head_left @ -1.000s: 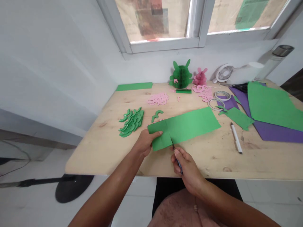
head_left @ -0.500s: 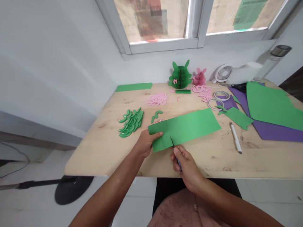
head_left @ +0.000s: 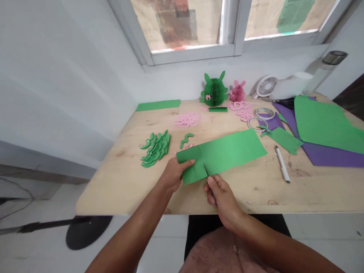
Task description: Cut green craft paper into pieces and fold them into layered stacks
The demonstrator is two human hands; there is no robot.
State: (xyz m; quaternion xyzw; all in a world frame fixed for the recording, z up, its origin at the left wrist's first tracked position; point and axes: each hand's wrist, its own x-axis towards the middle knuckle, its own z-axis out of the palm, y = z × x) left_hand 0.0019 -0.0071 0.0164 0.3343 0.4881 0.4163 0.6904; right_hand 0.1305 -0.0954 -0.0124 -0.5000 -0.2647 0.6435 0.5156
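Observation:
My left hand (head_left: pixel 176 172) pinches the left end of a long green paper strip (head_left: pixel 230 149), thumb on top. Near that end the strip has a crease across it and a cut running up from its lower edge. My right hand (head_left: pixel 218 191) is closed around scissors (head_left: pixel 215 198), which are mostly hidden by the fingers. Their blades sit at the cut by the lower edge. Just behind the strip lie a wavy green paper cutout (head_left: pixel 187 140) and some pink bits. To the left is a pile of curved green cutouts (head_left: pixel 156 148).
Pink cutouts (head_left: pixel 187 119) lie mid-table. Behind stand a green honeycomb paper figure (head_left: pixel 214 92), a pink one (head_left: pixel 237 92) and a small fan (head_left: pixel 265 86). Tape rolls (head_left: pixel 257 124), a white marker (head_left: pixel 282 163), green sheets (head_left: pixel 324 123) and purple sheets (head_left: pixel 330 153) lie right.
The view has shifted slightly. Less of the scissor blades shows past the right fingers, and the cut in the strip stands out more. Both hands keep nearly the same place.

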